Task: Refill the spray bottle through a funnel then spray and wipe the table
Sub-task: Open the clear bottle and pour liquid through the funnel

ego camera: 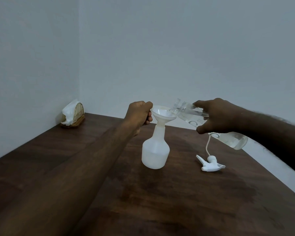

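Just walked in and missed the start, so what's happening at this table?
A person is refilling a white spray bottle. Their left hand grips the funnel seated in its neck, while the right hand tips a clear bottle with its mouth over the funnel. The trigger head lies on the table beside it, so spraying and wiping have not yet begun.

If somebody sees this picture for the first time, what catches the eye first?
In the middle, a white spray bottle stands on the dark wooden table with a funnel in its neck; the left hand holds the funnel's rim. The right hand tips a clear bottle over the funnel. The trigger sprayer lies on the table to the right.
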The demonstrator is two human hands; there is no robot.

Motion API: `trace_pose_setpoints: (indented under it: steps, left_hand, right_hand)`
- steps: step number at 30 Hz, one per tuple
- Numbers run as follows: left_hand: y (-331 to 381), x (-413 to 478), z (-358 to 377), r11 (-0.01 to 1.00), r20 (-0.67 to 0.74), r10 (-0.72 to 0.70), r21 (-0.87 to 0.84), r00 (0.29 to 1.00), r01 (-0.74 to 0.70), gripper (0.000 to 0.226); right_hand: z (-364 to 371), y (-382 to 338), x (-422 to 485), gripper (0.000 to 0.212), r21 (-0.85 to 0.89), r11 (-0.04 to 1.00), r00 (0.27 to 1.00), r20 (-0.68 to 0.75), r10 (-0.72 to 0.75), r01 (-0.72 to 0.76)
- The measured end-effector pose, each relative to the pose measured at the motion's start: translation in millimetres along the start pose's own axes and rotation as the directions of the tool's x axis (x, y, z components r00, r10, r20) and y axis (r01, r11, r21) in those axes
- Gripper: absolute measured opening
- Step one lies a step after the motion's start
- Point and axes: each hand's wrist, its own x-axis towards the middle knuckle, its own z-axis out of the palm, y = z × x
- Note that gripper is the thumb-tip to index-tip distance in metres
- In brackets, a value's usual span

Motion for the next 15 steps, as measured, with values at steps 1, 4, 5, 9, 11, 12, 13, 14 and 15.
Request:
trace_pose_setpoints:
  steps: [1, 4, 5, 9, 11, 12, 13, 14, 15]
  left_hand:
    - [-0.4, 0.3, -0.2, 1.000, 0.000, 0.001, 0.002, 1.000, -0.001, 0.013]
    - [-0.7, 0.9, 0.1, 1.000, 0.001, -0.002, 0.004, 1.000, 0.002, 0.014]
    - [-0.7, 1.1, 0.4, 1.000, 0.000, -0.003, 0.004, 1.000, 0.003, 0.015]
    - [-0.1, 1.6, 0.4, 1.000, 0.001, 0.000, 0.002, 1.000, 0.000, 0.015]
    - [0.5, 1.4, 0.8, 1.000, 0.001, 0.003, 0.007, 1.000, -0.003, 0.013]
    - [0.8, 1.2, 1.0, 1.000, 0.001, 0.004, 0.009, 1.000, -0.004, 0.014]
    - [1.0, 1.1, 1.1, 1.000, 0.000, 0.006, 0.014, 1.000, -0.006, 0.015]
    - [1.4, 1.1, 1.3, 1.000, 0.000, 0.007, 0.019, 1.000, -0.007, 0.015]
    - [1.9, 0.9, 1.5, 1.000, 0.002, 0.008, 0.022, 1.000, -0.008, 0.016]
  right_hand:
    - [0.0, -0.3, 0.6, 0.077, -0.003, 1.000, 1.000, 0.000, 0.001, -0.001]
    - [0.4, 0.2, 3.3, 0.079, -0.016, 1.000, 1.000, 0.004, 0.007, -0.007]
    - [0.0, 0.8, 4.1, 0.079, -0.021, 1.000, 1.000, 0.003, 0.009, -0.009]
    - [-1.7, 2.7, 6.9, 0.081, -0.038, 0.999, 1.000, 0.003, 0.019, -0.019]
    - [-0.9, 3.0, 8.2, 0.081, -0.047, 0.999, 1.000, 0.004, 0.018, -0.018]
    - [-0.5, 3.1, 8.4, 0.081, -0.050, 0.999, 1.000, 0.006, 0.018, -0.017]
    - [-0.2, 3.1, 8.4, 0.081, -0.051, 0.999, 1.000, 0.008, 0.018, -0.018]
    - [-0.3, 3.1, 8.0, 0.081, -0.050, 0.999, 1.000, 0.010, 0.019, -0.018]
    - [-0.3, 3.4, 7.6, 0.081, -0.047, 0.999, 1.000, 0.012, 0.020, -0.019]
